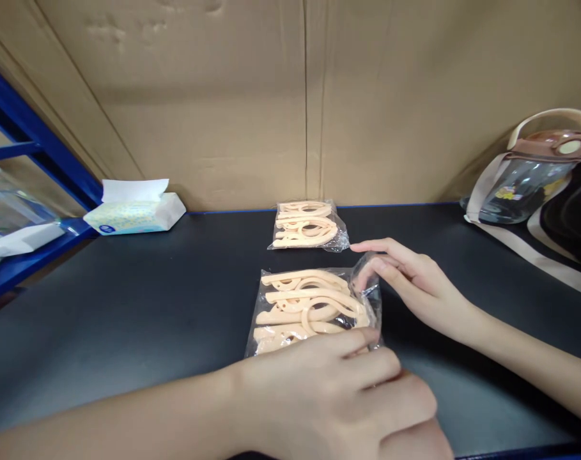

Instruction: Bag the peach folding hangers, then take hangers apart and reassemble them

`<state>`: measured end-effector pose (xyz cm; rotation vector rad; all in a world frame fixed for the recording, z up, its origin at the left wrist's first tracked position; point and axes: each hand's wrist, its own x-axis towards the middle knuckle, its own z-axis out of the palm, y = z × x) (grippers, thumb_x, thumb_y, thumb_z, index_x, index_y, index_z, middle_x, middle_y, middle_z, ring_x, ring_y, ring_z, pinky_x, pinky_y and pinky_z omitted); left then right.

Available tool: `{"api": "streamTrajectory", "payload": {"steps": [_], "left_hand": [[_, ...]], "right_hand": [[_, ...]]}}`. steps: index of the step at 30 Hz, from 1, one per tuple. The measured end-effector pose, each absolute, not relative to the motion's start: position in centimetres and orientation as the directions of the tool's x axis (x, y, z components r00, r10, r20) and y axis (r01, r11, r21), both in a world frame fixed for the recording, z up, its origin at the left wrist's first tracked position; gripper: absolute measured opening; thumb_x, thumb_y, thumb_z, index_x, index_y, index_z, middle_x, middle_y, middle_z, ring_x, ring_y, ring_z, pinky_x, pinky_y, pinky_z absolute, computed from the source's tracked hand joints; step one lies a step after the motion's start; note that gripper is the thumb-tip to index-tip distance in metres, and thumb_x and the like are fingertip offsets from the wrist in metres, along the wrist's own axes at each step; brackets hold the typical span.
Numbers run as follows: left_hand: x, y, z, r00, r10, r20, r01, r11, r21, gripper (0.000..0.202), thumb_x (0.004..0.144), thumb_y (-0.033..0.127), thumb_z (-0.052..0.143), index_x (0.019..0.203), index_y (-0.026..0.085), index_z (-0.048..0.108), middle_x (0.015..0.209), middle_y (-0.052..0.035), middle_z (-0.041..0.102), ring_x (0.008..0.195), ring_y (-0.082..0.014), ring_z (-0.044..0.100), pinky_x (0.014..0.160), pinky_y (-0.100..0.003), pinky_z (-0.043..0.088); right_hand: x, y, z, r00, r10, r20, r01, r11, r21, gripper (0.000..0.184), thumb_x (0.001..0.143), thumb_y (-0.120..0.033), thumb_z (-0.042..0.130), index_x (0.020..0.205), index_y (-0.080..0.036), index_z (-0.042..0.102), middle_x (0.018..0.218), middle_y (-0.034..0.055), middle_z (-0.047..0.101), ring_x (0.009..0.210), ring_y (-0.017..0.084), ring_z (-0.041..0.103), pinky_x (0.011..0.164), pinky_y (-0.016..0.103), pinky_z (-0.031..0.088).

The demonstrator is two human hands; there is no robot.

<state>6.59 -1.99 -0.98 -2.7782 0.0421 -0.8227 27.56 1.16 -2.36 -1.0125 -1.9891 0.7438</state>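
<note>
A clear plastic bag (377, 300) lies at the middle of the black table, holding several beige folding hangers (314, 300). My right hand (422, 281) pinches the bag's far right corner between thumb and curled fingers, while its index finger points left. Across the bag's near right part lies my left hand (338, 390), its fingers curled over the edge; its thumb and fingertips are hidden. Just behind, a second clear bag (340, 239) of similar beige hangers (304, 223) rests flat, close to my right index fingertip.
A tissue pack (137, 214) sits at the back left beside a blue metal frame (36, 147). At the back right stands a clear water bottle (520, 185) with a strap, next to a dark object (575, 217). Cardboard (213, 102) walls the table's back edge.
</note>
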Motion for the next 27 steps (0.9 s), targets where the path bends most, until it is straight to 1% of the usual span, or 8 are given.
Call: {"api": "streamTrajectory", "payload": {"steps": [4, 6, 9, 12, 15, 18, 22, 27], "left_hand": [[4.1, -3.0, -0.6, 0.903, -0.036, 0.428, 0.082, -0.964, -0.253, 0.022, 0.092, 0.016, 0.052, 0.096, 0.021, 0.072, 0.097, 0.0011, 0.071, 0.085, -0.018, 0.063, 0.097, -0.034, 0.052], [3.1, -3.7, -0.7, 0.911, 0.02, 0.412, 0.135, -0.958, -0.253, 0.027, 0.095, 0.014, 0.044, 0.1, 0.021, 0.07, 0.101, -0.0004, 0.073, 0.092, -0.0193, 0.065, 0.106, -0.037, 0.045], [2.1, -4.8, -1.0, 0.903, 0.131, 0.41, 0.243, -0.942, -0.233, 0.029, 0.097, 0.012, 0.04, 0.097, 0.019, 0.068, 0.11, -0.0045, 0.073, 0.107, -0.0215, 0.065, 0.117, -0.042, 0.031], [1.6, -5.6, -1.2, 0.873, 0.283, 0.398, 0.356, -0.926, -0.123, 0.025, 0.097, 0.013, 0.042, 0.098, 0.017, 0.067, 0.129, -0.0083, 0.066, 0.128, -0.0268, 0.054, 0.119, -0.046, 0.028], [1.3, -5.7, -1.1, 0.844, 0.407, 0.349, 0.422, -0.906, 0.034, 0.024, 0.096, 0.014, 0.044, 0.107, 0.014, 0.065, 0.138, -0.0113, 0.059, 0.137, -0.0268, 0.045, 0.119, -0.044, 0.03], [0.8, -5.5, -0.9, 0.838, 0.439, 0.324, 0.414, -0.899, 0.145, 0.022, 0.094, 0.013, 0.046, 0.109, 0.013, 0.062, 0.134, -0.0111, 0.062, 0.135, -0.0231, 0.047, 0.12, -0.038, 0.03], [0.3, -4.9, -1.1, 0.828, 0.438, 0.351, 0.372, -0.897, 0.241, 0.015, 0.09, 0.009, 0.047, 0.097, 0.015, 0.059, 0.125, -0.0102, 0.067, 0.124, -0.0208, 0.058, 0.119, -0.037, 0.032], [0.4, -4.5, -1.6, 0.777, 0.416, 0.472, 0.304, -0.905, 0.296, 0.016, 0.086, 0.006, 0.045, 0.089, 0.017, 0.055, 0.102, -0.0068, 0.072, 0.106, -0.0166, 0.065, 0.111, -0.031, 0.039]], "right_hand": [[27.6, 0.7, -2.2, -0.47, 0.783, 0.408, 0.419, 0.604, -0.678, 0.026, 0.1, -0.025, 0.046, 0.126, -0.028, 0.05, 0.099, -0.0015, 0.074, 0.095, 0.014, 0.07, 0.091, 0.03, 0.052], [27.4, 0.5, -2.2, -0.514, 0.735, 0.443, 0.44, 0.669, -0.599, 0.025, 0.097, -0.022, 0.051, 0.121, -0.026, 0.051, 0.107, 0.0014, 0.073, 0.103, 0.016, 0.069, 0.095, 0.031, 0.052], [27.0, 0.1, -2.4, -0.606, 0.654, 0.452, 0.463, 0.753, -0.468, 0.039, 0.095, -0.021, 0.054, 0.132, -0.023, 0.043, 0.125, 0.0068, 0.067, 0.12, 0.017, 0.062, 0.102, 0.032, 0.048], [26.6, 0.0, -2.6, -0.701, 0.592, 0.398, 0.478, 0.804, -0.355, 0.052, 0.096, -0.028, 0.053, 0.144, -0.021, 0.034, 0.142, 0.0103, 0.056, 0.132, 0.018, 0.051, 0.108, 0.035, 0.043], [26.3, -0.1, -2.7, -0.761, 0.546, 0.351, 0.475, 0.837, -0.273, 0.055, 0.098, -0.035, 0.051, 0.148, -0.019, 0.032, 0.151, 0.0104, 0.046, 0.141, 0.018, 0.039, 0.114, 0.037, 0.036], [26.1, -0.1, -2.8, -0.796, 0.518, 0.312, 0.468, 0.855, -0.223, 0.055, 0.1, -0.039, 0.047, 0.149, -0.018, 0.033, 0.158, 0.0093, 0.036, 0.147, 0.018, 0.027, 0.118, 0.039, 0.03], [25.5, 0.1, -2.6, -0.837, 0.478, 0.265, 0.434, 0.876, -0.209, 0.054, 0.102, -0.038, 0.041, 0.151, -0.015, 0.033, 0.161, 0.0086, 0.029, 0.15, 0.018, 0.017, 0.121, 0.041, 0.023], [24.7, 0.8, -2.0, -0.855, 0.471, 0.216, 0.406, 0.868, -0.285, 0.054, 0.101, -0.041, 0.045, 0.149, -0.017, 0.038, 0.158, 0.0083, 0.036, 0.149, 0.019, 0.024, 0.121, 0.042, 0.023]]}}
